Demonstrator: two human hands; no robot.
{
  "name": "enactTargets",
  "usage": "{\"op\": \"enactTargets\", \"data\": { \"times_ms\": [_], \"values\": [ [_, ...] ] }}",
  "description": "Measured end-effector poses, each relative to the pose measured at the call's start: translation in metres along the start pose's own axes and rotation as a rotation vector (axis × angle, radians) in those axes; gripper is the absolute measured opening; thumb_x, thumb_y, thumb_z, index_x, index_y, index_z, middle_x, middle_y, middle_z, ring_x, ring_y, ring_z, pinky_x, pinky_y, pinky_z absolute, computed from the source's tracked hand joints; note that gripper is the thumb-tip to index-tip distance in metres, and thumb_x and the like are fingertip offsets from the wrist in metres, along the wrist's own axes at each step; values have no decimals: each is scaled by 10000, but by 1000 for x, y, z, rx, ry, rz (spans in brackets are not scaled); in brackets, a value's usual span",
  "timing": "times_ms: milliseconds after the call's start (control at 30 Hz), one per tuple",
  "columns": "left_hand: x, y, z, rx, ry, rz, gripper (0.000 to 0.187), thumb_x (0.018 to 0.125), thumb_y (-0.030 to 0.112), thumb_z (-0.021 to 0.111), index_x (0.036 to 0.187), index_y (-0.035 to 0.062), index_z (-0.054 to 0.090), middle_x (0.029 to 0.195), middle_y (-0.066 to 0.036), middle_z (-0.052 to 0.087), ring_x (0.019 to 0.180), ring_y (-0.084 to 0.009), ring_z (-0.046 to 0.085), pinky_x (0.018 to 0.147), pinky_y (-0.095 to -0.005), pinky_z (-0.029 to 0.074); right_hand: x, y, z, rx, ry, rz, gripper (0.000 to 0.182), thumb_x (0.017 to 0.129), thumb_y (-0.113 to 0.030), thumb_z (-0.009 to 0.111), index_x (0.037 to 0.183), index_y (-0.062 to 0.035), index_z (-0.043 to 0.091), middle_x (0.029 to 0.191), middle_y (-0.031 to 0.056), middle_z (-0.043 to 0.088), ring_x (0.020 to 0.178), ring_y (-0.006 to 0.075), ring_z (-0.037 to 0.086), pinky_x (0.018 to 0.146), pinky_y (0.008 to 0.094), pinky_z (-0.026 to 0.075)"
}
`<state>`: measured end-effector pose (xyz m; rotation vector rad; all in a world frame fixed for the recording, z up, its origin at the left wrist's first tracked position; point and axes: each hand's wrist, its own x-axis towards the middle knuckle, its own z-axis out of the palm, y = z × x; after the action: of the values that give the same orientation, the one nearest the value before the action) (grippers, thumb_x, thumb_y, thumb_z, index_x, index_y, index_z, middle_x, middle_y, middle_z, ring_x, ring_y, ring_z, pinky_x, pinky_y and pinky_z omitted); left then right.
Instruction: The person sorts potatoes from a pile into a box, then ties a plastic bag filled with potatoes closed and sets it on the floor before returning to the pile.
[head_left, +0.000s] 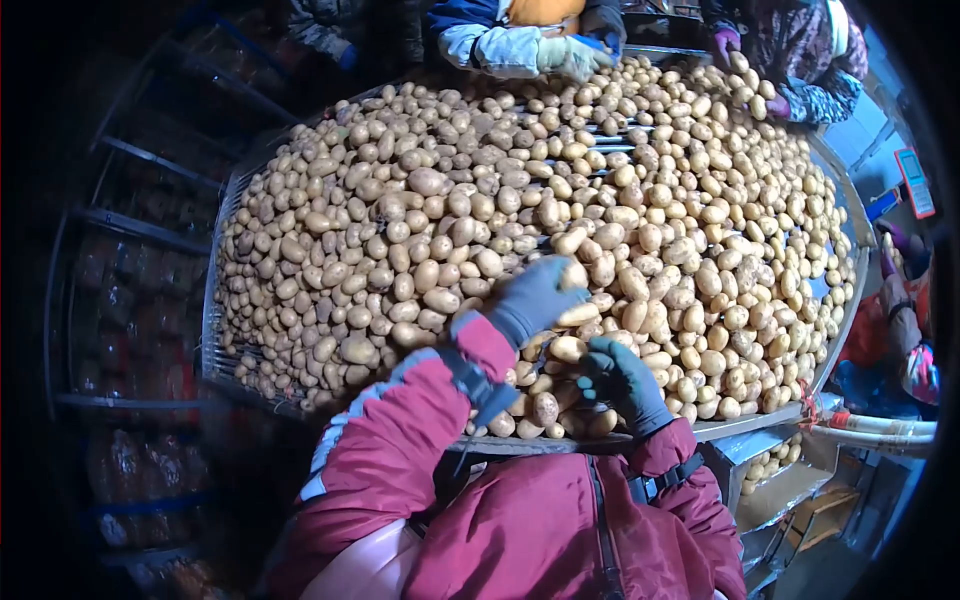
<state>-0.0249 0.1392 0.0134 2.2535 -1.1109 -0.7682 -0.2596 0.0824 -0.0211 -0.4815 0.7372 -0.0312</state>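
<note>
A wide heap of potatoes [427, 272] covers the sorting table before me. My left hand [535, 298], in a grey glove, reaches over the middle of the heap with its fingers bent round a potato [573, 276]. Nearer the front edge is my right hand [625, 388], in a dark green glove. Its fingers are slightly curled and apart, beside a pale potato [568, 349], with nothing visible between them. Both wrists wear black straps over maroon sleeves.
The table's metal rim [846, 335] curves around the right side. Across the heap, a co-worker's gloved hand [572, 57] and another person's purple-gloved hand [778, 107] work at the potatoes. A further person [905, 310] stands right. Potatoes lie in a chute [770, 462] below.
</note>
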Motion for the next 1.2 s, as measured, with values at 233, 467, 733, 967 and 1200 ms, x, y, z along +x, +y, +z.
{"op": "enactTargets", "data": {
  "times_ms": [233, 467, 733, 967, 1200],
  "values": [
    [-54, -40, -48, -184, 226, 140, 700, 763, 258, 845, 1360, 35, 554, 1245, -212, 622, 1074, -326, 651, 922, -358, 532, 15, 13, -12, 88, -195, -72, 424, 1011, -367, 531, 1189, 13, 595, 1011, 110, 658, 798, 211, 653, 645, 338, 547],
    [-61, -156, -98, 581, 737, -251, 661, 831, 469, 717, 1353, 101, 548, 1320, -232, 534, 1258, -437, 438, 1045, -524, 407, -1, 26, -20, 85, -220, -85, 308, 981, -223, 529, 1103, 40, 632, 891, 127, 665, 741, 257, 659, 643, 363, 557],
    [-35, -66, -28, 223, 572, -74, 653, 814, 488, 742, 1358, 171, 565, 1386, -187, 437, 1248, -397, 468, 1025, -498, 415, 4, 31, 10, -147, -102, -152, 258, 959, -178, 567, 1138, -8, 642, 851, 98, 642, 748, 236, 654, 663, 361, 565],
    [-64, -22, 33, -81, 243, 301, 585, 854, 378, 725, 1342, 84, 593, 1376, -178, 545, 1271, -337, 506, 1116, -408, 384, 0, 26, 33, -2, -211, -60, 371, 994, -272, 547, 1266, -24, 593, 1024, 93, 654, 790, 195, 643, 669, 320, 549],
    [-160, -95, -94, 20, 481, -244, 299, 901, 150, 681, 1167, 16, 669, 1148, -158, 666, 995, -273, 656, 893, -360, 531, -20, 27, 13, -228, -189, -90, 379, 997, -285, 543, 1235, 1, 617, 838, 98, 662, 597, 154, 615, 493, 247, 477]
  ]
}}
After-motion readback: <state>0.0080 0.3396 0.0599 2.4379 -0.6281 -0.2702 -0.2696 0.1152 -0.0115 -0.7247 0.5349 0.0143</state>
